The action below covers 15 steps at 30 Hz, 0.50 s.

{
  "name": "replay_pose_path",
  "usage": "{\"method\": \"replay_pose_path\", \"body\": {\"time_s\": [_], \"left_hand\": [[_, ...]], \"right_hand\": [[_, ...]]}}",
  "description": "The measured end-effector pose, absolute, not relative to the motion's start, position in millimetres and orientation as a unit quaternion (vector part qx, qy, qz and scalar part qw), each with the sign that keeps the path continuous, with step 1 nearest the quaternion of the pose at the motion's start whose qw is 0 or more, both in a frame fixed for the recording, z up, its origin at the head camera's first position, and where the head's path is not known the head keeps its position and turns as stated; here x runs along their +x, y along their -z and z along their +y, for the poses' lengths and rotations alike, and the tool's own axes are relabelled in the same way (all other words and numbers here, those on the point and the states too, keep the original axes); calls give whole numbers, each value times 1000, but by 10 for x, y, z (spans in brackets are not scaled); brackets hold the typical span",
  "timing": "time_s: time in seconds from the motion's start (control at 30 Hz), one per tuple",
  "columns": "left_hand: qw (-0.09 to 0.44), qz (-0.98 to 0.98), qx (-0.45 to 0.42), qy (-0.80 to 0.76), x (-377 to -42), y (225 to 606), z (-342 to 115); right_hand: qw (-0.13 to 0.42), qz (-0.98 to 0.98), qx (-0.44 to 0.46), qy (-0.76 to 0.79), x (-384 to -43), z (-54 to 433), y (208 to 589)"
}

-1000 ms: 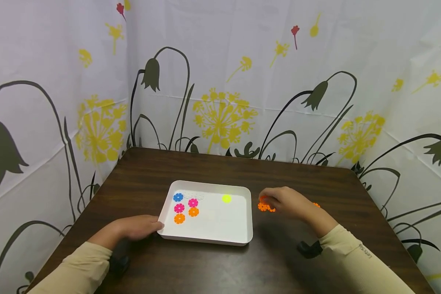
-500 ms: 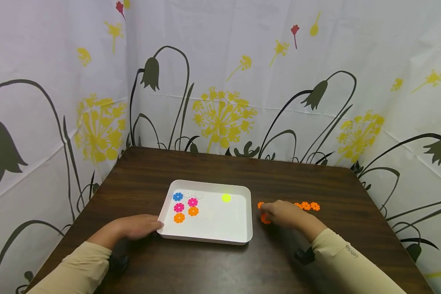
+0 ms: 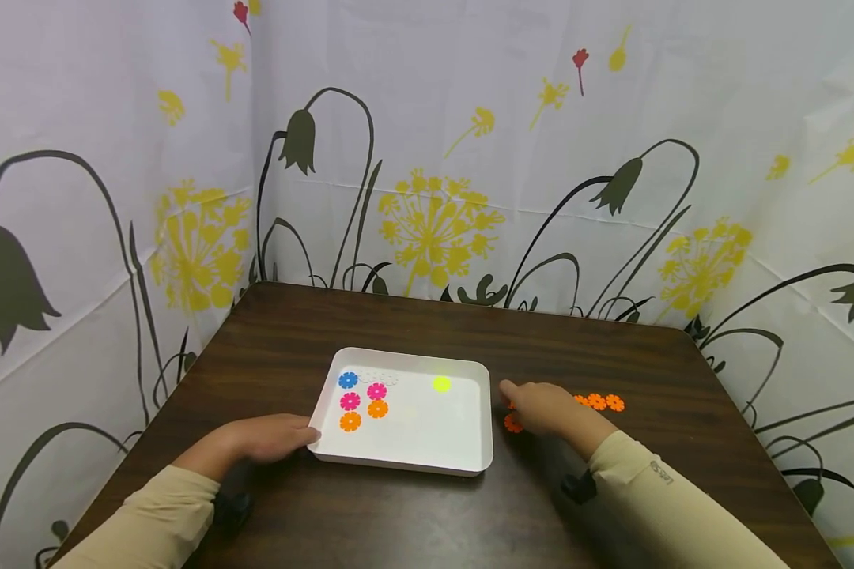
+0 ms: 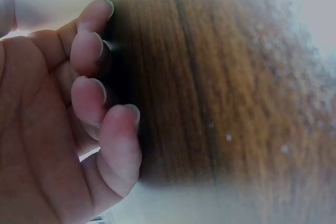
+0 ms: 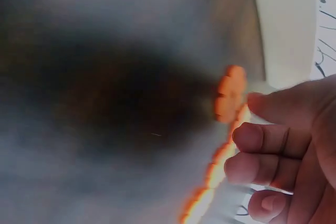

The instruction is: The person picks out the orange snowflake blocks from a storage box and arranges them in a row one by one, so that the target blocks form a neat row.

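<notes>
A white tray [image 3: 434,442] holds several small notched plastic discs, among them a blue disc [image 3: 348,381], a pink disc [image 3: 350,401], an orange disc [image 3: 350,421] and a yellow disc [image 3: 442,384]. My left hand [image 3: 273,437] grips the tray's left edge, thumb at the rim; in the left wrist view its fingers [image 4: 119,140] bend beside the table. Right of the tray, my right hand [image 3: 546,407] is low over loose orange discs, partly covering them. In the right wrist view, its thumb and loosely bent fingers are close beside an orange disc [image 5: 231,94].
Several orange discs [image 3: 597,401] lie in a row on the dark wooden table [image 3: 413,518], right of my right hand. Pale clear discs [image 3: 380,379] lie near the tray's back left. A flower-printed curtain [image 3: 427,142] stands behind the table.
The right hand moves from above the orange discs down toward the table, uncovering more of the row to its right. An orange disc appears nearer the front. The left hand stays on the tray.
</notes>
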<state>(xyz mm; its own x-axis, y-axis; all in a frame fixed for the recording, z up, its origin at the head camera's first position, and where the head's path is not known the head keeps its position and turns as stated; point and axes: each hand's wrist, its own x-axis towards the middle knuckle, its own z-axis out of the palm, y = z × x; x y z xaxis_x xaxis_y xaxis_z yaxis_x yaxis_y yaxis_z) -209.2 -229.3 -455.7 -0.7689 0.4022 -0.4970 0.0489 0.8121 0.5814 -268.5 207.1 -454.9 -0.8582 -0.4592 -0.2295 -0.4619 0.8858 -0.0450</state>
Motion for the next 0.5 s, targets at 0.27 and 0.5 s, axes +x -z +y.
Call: {"method": "replay_pose_path", "body": {"time_s": [0.27,0.5], "left_hand": [[311,899,132,-280,-2096,4554,-2291],[309,900,132,-278,-2088,4561,-2301]], "right_hand": [[93,959,-267,-11,-2856,1919,4283],[58,951,-300,-33,-3019,1678,4032]]}}
